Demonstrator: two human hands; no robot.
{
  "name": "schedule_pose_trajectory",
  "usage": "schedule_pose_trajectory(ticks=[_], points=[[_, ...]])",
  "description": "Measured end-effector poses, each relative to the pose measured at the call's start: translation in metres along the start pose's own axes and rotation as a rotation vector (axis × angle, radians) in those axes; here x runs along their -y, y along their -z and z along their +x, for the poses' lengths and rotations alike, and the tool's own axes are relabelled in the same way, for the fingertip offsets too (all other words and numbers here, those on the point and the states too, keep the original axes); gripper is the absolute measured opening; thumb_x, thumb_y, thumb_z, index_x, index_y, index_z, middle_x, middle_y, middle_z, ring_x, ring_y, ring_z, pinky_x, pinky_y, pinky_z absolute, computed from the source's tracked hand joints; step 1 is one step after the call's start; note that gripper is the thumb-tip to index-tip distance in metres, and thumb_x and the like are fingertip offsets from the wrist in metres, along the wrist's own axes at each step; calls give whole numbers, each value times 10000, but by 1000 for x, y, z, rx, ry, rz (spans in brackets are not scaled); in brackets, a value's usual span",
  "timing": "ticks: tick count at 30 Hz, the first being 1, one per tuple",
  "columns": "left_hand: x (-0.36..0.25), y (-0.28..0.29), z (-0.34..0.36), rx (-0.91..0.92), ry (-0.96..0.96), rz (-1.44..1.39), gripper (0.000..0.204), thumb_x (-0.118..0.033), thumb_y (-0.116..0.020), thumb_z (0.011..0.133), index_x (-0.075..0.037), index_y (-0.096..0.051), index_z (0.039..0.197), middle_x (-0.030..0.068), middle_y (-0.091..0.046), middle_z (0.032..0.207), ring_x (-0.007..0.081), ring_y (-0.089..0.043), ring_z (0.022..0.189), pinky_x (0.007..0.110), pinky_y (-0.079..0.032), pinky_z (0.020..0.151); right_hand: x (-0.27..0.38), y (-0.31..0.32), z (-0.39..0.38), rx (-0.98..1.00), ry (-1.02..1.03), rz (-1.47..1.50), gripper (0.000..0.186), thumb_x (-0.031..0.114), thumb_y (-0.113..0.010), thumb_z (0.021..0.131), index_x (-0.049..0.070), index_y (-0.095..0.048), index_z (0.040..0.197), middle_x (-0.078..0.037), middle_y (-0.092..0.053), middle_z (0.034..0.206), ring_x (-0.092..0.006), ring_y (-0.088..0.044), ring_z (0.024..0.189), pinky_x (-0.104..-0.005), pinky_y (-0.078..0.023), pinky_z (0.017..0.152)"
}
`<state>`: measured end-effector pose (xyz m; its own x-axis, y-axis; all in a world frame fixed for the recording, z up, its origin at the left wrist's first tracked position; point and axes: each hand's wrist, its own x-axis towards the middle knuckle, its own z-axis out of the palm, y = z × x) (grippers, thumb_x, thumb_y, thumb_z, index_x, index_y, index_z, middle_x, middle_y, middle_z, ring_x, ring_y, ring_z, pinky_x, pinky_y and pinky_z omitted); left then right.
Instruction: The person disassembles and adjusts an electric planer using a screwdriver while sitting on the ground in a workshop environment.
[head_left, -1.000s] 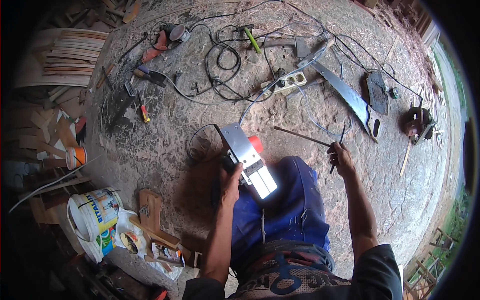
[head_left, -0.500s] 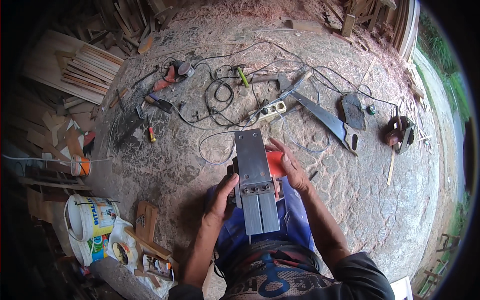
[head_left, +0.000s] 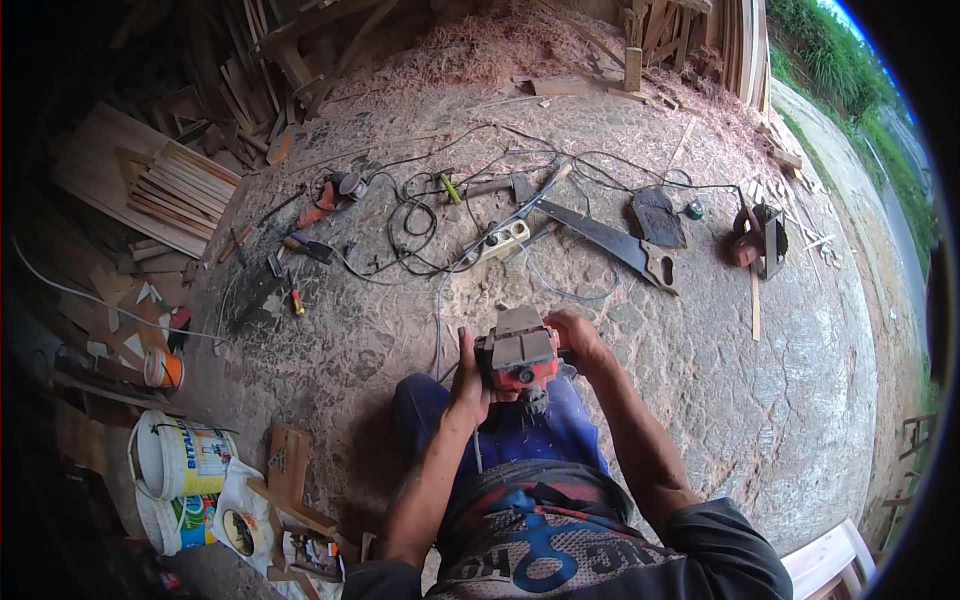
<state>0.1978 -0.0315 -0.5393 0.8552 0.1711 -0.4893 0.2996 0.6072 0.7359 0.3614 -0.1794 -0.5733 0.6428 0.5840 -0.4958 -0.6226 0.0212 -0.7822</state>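
A red and grey electric planer (head_left: 522, 368) is held above my lap, tilted so one end with a round dark knob faces me. Its flat metal sole (head_left: 522, 346) is on top, now seen at a steep slant. My left hand (head_left: 468, 388) supports the planer's left side, thumb pointing up and fingers partly hidden beneath. My right hand (head_left: 580, 342) is wrapped round the right side of the tool, its fingertips hidden behind the body.
On the floor ahead lie a handsaw (head_left: 610, 245), a power strip (head_left: 503, 240), tangled cables (head_left: 410, 225), an angle grinder (head_left: 330, 195), a green-handled hammer (head_left: 450, 188) and a circular saw (head_left: 760, 240). Buckets (head_left: 185, 455) stand left; wood boards (head_left: 150, 180) and shavings (head_left: 480, 60) lie farther off.
The planer has tipped from showing its long sole face-on to showing its end toward me. My right hand has closed round its side from a more open position. The view has shifted.
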Motion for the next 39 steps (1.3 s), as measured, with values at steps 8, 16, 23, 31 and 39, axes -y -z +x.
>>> schedule_pose_trajectory(ticks=[8, 16, 23, 31, 39], points=[[42, -7, 28, -391, -284, 239, 872, -759, -235, 924, -36, -571, 1276, 126, -670, 1106, 256, -643, 1060, 351, -529, 878, -34, 45, 2, 121, 493, -474, 223, 213, -544, 905, 45, -646, 1009, -66, -685, 903, -200, -657, 738, -325, -524, 714], [34, 4, 50, -326, -987, 442, 299, -222, -408, 1012, -8, -526, 840, 128, -583, 855, 261, -598, 801, 354, -473, 779, -60, 33, 3, 68, 491, -454, 261, 304, -556, 893, 79, -659, 976, -62, -688, 871, -212, -658, 740, -361, -520, 705], [39, 8, 71, -457, -978, 311, 354, -261, -457, 1014, -27, -477, 751, 94, -548, 743, 200, -559, 715, 357, -468, 723, -31, 20, 18, -12, -99, 38, 283, 310, -515, 911, 74, -665, 959, -66, -699, 871, -214, -652, 722, -355, -505, 704], [50, 10, 77, -475, -989, 255, 346, -249, -492, 1016, -41, -479, 740, 74, -555, 726, 184, -573, 730, 352, -486, 750, -33, 22, 22, 10, -22, -98, 288, 310, -500, 925, 82, -674, 952, -44, -699, 847, -194, -656, 709, -332, -503, 671], [50, 25, 79, -552, -1008, 295, 371, -269, -427, 1014, -35, -494, 734, 74, -535, 732, 202, -539, 695, 351, -450, 707, -35, 17, 30, -1, -116, -142, 306, 323, -488, 942, 92, -683, 989, -41, -713, 878, -194, -666, 736, -322, -497, 686]])
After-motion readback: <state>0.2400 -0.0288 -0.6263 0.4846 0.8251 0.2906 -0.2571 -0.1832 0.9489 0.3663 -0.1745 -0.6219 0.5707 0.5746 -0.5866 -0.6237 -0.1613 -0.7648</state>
